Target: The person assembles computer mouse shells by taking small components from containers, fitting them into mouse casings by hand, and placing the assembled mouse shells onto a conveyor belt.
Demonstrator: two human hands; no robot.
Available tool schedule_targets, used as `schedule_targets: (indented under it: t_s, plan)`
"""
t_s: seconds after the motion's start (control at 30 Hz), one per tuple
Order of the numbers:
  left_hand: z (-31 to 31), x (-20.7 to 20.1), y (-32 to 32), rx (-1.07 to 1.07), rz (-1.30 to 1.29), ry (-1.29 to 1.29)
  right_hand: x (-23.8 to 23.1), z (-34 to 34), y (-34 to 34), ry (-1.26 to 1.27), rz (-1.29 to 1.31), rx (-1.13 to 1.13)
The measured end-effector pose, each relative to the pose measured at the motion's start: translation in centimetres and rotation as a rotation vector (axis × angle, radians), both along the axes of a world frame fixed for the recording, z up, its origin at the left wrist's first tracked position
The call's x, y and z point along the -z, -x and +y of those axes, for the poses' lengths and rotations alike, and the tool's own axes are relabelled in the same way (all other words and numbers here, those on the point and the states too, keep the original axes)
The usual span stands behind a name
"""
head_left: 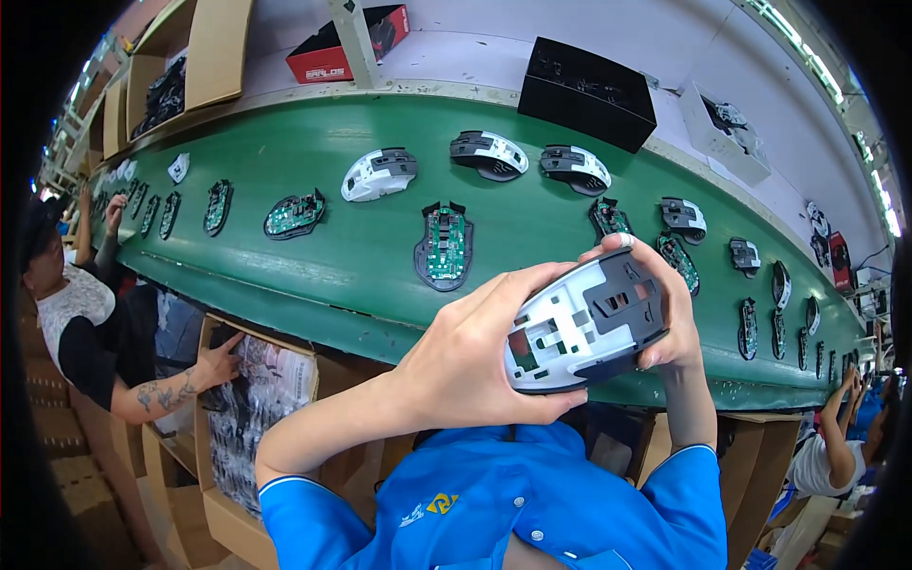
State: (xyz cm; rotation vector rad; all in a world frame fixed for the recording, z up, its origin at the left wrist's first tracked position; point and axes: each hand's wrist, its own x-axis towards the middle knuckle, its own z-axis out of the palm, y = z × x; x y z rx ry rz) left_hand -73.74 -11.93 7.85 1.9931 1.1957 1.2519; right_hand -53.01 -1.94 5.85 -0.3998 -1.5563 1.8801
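Note:
Between both hands I hold a computer mouse shell (587,321), white and dark grey with square cutouts, raised over the near edge of the green belt. My left hand (484,347) wraps its left end, thumb along the near side. My right hand (670,304) grips the dark end from the right, fingers over the far edge. Through a cutout a bit of green shows inside. Just beyond lies a mouse base with a green circuit board (445,247). Partly behind my right hand is another circuit-board base (677,262).
The green belt (370,237) carries several bases and white-grey top shells (380,175) in rows. Along its far side stand a black box (587,93), a red box (347,46) and a white box (724,133). A co-worker (85,304) is at the left beside a carton (306,375).

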Motion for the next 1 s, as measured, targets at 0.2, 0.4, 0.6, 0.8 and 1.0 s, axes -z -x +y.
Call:
schedule_targets:
  t_s: [0.2,0.4,0.6,0.8,1.0]
  plan:
    - [-0.1,0.5,0.5,0.019,-0.029,-0.060,0.5,-0.3,0.2,-0.019,0.077,0.017]
    - [-0.6,0.1,0.7,0.035,-0.012,-0.181,-0.1,0.2,0.2,-0.244,0.126,-0.161]
    - [-0.1,0.5,1.5,-0.003,-0.053,-0.017,-0.2,0.5,1.0,-0.048,0.009,-0.056]
    - [0.2,0.1,2.2,0.005,0.064,-0.046,0.4,0.3,0.9,-0.231,0.023,-0.024]
    - [0.7,0.5,2.2,0.007,0.034,-0.046,-0.4,-0.8,1.2,-0.452,-0.066,0.013]
